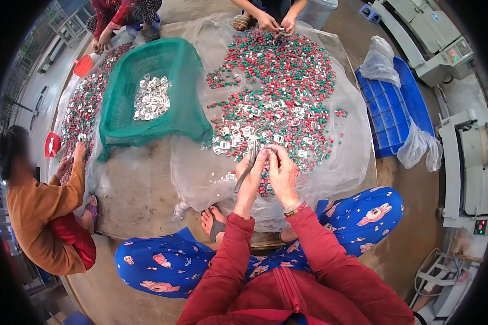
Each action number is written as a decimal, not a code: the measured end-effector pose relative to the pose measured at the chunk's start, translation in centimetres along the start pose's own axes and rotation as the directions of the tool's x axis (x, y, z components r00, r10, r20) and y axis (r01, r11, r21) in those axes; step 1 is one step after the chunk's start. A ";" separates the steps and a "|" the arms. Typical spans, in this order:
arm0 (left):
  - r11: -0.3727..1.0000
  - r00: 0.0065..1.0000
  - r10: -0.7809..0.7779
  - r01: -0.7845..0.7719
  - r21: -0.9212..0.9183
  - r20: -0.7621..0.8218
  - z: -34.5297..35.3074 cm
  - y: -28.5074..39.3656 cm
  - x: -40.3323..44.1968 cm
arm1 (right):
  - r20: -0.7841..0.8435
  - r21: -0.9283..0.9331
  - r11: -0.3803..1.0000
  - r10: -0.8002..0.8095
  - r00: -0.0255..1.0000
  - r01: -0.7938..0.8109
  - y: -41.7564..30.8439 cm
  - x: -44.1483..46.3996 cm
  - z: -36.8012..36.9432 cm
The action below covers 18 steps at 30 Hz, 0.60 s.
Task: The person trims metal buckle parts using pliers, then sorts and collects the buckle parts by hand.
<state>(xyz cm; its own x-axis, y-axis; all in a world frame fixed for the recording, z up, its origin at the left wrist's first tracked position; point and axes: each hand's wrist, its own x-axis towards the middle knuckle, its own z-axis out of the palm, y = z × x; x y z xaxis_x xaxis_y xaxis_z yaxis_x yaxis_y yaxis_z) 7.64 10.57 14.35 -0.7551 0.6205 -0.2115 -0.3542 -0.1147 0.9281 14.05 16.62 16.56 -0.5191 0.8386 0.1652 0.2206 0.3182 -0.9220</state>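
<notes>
Over the near edge of a large pile of small red, green and white pieces, my two hands are close together. My left hand is closed around a dark-handled metal tool, whose tip points up toward the pile. Beside it, my right hand has its thumb and fingers pinched together; whatever is between them is too small to make out. White buckle-like pieces lie just beyond my hands on clear plastic sheeting.
A green net-covered basket with white pieces is at left. Blue crates with plastic bags stand right. A person in brown sits left; two others' hands work at the far side. Red scoops lie left. Machines line the right.
</notes>
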 end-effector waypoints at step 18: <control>0.975 0.997 -0.071 0.065 -0.214 -0.024 -0.3 -0.1 -3.5 | 0.090 0.256 0.946 0.182 0.979 -0.199 0.7 0.3 1.4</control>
<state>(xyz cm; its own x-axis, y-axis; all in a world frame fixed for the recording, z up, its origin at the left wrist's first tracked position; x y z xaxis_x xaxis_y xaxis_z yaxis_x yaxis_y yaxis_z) 10.16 8.21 14.96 -0.7408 0.6086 -0.2844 -0.5120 -0.2375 0.8255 12.92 16.48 15.44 -0.5424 0.8393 -0.0370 0.1001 0.0208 -0.9948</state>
